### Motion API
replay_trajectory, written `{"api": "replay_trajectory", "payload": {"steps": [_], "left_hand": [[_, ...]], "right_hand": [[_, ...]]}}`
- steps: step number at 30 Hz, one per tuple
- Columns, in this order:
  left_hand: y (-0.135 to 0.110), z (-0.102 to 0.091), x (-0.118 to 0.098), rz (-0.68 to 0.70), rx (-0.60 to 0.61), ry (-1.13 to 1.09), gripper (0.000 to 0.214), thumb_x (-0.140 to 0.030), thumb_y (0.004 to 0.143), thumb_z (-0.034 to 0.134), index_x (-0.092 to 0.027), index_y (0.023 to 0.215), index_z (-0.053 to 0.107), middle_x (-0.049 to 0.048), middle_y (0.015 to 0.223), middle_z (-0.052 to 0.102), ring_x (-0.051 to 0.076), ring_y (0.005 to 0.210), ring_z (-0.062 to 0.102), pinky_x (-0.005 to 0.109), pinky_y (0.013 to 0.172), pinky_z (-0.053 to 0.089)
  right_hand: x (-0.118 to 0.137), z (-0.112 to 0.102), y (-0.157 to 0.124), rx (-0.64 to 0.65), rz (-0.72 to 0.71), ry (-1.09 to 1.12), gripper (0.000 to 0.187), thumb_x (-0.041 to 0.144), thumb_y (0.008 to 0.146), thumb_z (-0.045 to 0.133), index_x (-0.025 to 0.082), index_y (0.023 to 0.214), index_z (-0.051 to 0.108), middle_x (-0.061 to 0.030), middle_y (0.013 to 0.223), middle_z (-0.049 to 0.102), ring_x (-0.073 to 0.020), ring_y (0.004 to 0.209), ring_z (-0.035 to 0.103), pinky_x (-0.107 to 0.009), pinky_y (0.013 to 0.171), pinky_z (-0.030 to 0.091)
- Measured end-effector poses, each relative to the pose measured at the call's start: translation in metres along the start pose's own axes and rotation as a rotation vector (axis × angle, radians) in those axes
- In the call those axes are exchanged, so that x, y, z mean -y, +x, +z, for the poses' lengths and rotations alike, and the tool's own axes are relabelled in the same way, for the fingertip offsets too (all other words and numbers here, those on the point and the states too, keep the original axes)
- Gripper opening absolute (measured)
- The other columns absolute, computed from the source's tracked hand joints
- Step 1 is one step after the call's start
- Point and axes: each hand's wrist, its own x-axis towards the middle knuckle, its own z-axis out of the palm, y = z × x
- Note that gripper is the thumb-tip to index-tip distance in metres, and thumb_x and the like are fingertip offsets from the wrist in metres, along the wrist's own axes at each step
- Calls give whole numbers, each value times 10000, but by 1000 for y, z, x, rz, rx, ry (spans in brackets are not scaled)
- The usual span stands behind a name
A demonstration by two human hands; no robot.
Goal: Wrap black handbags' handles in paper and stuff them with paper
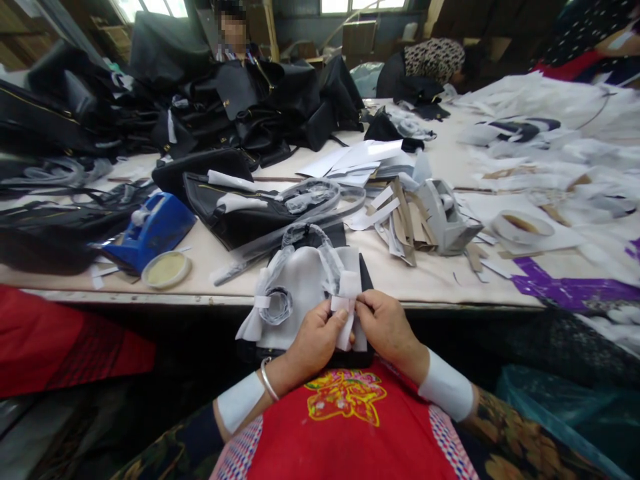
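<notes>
A black handbag (369, 283) rests against the table's front edge, its face covered by a sheet of white wrapping paper (307, 273). Clear plastic film is wound round its handles (327, 250). On its left side a coiled, wrapped strap (277, 307) hangs beside a paper band. My left hand (317, 337) is closed, thumb and fingers pinching a white paper strip (345, 302) at the bag's right side. Closed at the same strip's right edge is my right hand (387, 327); its fingertips are partly hidden.
A blue tape dispenser (155, 230) and a tape roll (167, 269) sit at left. To the right are a grey tape dispenser (447, 217), paper strips (400, 220) and another roll (523, 227). Black bags (280, 100) are piled behind. Other people (430, 60) are across the table.
</notes>
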Motion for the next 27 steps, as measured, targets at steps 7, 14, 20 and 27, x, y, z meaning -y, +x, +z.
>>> {"api": "replay_trajectory", "payload": {"steps": [7,14,20,27], "left_hand": [[2,4,1,-38,-50,-12,392,-493,873,587,-128,1013,576,1,615,631,109,496,541,211,499,425],[4,7,3,105,-74,199,345,-436,941,499,-129,1019,635,50,814,680,160,703,595,256,643,477],[-3,-8,-22,274,16,582,285,-334,948,480,-157,1037,685,83,954,724,209,839,630,289,754,464],[0,-18,-34,233,-151,617,319,-396,895,538,-160,740,685,21,664,627,153,614,521,256,565,354]], "right_hand": [[-3,-10,0,-37,84,136,243,296,900,470,175,893,681,-72,854,700,-203,784,624,-292,704,454],[5,-9,-10,67,159,322,339,506,802,653,169,766,660,-27,691,645,-178,647,579,-270,576,449],[0,-6,1,215,257,618,447,532,778,705,138,990,701,-78,877,728,-242,816,658,-328,704,521],[-1,-23,12,245,-74,223,330,487,854,639,163,899,680,-52,821,655,-197,764,576,-302,683,472]]}}
